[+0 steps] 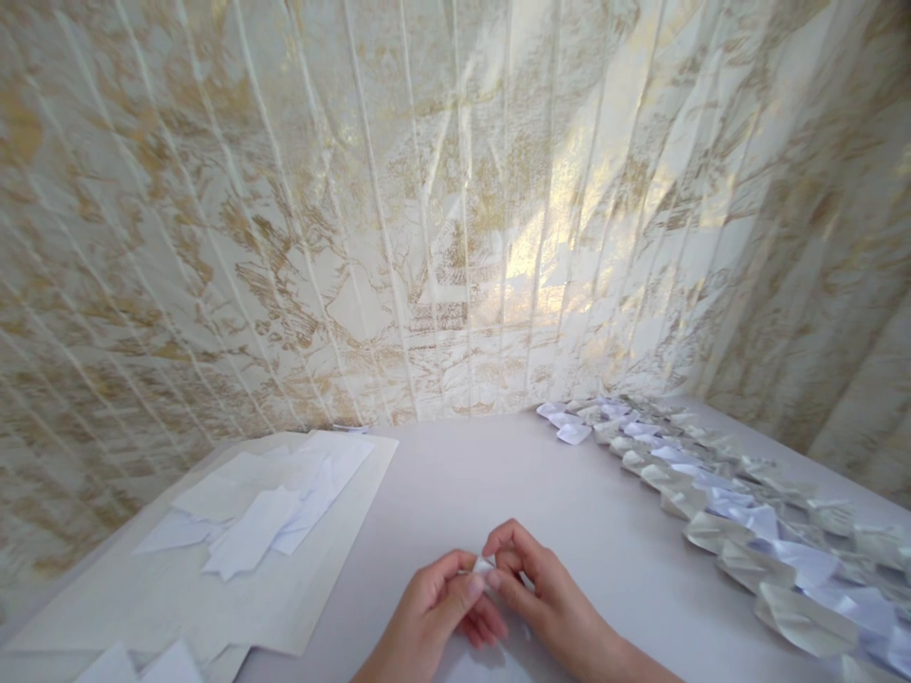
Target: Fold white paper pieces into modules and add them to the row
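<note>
Between my two hands, low in the middle of the head view, is a small folded piece of white paper (485, 564). My left hand (448, 602) pinches its left side between thumb and forefinger, the other fingers curled beneath. From the right, my right hand (533, 583) has thumb and forefinger closed on the paper's other edge. Fingers cover most of the paper, so its full shape is hidden. Both hands are just above the white tabletop (441, 484).
On the left, loose white paper pieces (256, 531) lie on large off-white sheets (299, 607). Along the right side run rows of several folded paper pieces (747, 564), white and greyish. A white curtain with gold patterns (455, 237) hangs behind the table.
</note>
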Available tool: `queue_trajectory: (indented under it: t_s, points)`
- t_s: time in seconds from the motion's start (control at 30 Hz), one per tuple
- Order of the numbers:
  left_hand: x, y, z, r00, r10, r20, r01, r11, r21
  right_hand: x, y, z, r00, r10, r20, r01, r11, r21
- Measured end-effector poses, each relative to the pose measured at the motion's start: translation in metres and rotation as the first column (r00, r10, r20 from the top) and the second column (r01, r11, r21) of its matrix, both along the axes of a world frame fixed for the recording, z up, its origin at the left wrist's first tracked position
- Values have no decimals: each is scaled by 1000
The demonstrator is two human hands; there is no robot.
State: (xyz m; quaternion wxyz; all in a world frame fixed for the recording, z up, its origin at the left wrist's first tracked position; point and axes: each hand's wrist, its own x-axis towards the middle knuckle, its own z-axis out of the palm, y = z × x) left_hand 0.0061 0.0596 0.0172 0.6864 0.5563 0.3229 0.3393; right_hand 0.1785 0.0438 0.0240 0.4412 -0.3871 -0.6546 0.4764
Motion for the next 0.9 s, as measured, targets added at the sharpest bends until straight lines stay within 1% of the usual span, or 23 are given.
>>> queue_trajectory:
  t_s: [0.07, 0.13, 0.27, 0.3, 0.4, 0.47, 0.53, 0.63, 0.7, 0.77, 0.83, 0.87, 0.9]
  points:
    - [-2, 1, 1, 999, 41, 29, -41, 999, -16, 1, 0, -2, 996, -3, 92, -2, 998, 57]
    - [-3, 0, 1, 997, 80, 21, -80, 997, -6, 3, 0, -3, 990, -12, 140, -2, 995, 98]
    - [-3, -3, 2, 992, 124, -22, -121, 985, 120, 4, -1, 0, 990, -11, 137, -8, 990, 141]
    - [-3, -4, 2, 991, 132, -26, -127, 981, 146, 4, -1, 1, 990, -25, 142, 3, 988, 154]
    - [-1, -6, 2, 986, 162, -44, -151, 971, 186, 4, 0, 4, 971, -126, 205, 74, 967, 243]
    - [0, -7, 1, 982, 175, -76, -157, 967, 201, 4, 0, 4, 952, -173, 251, 91, 948, 306]
    - [0, -8, -1, 979, 173, -106, -145, 962, 231, 4, 1, 4, 937, -196, 289, 91, 936, 339]
    - [-1, -9, -2, 969, 164, -183, -98, 941, 324, 4, 0, 3, 907, -220, 360, 80, 927, 367]
    - [-3, -8, -1, 939, 205, -277, -68, 898, 435, 4, 0, 2, 886, -225, 406, 58, 921, 384]
    - [-5, -6, -1, 896, 297, -331, -58, 817, 574, 3, 1, 1, 865, -236, 442, 47, 917, 397]
    - [-7, -4, -2, 872, 379, -310, -71, 724, 686, 3, 1, 1, 853, -241, 462, 50, 920, 388]
    - [-8, -3, -2, 870, 401, -287, -79, 688, 721, 2, 0, 1, 853, -241, 464, 59, 925, 374]
    - [-8, -2, -3, 871, 411, -269, -86, 666, 741, 2, 0, 1, 855, -241, 460, 71, 932, 356]
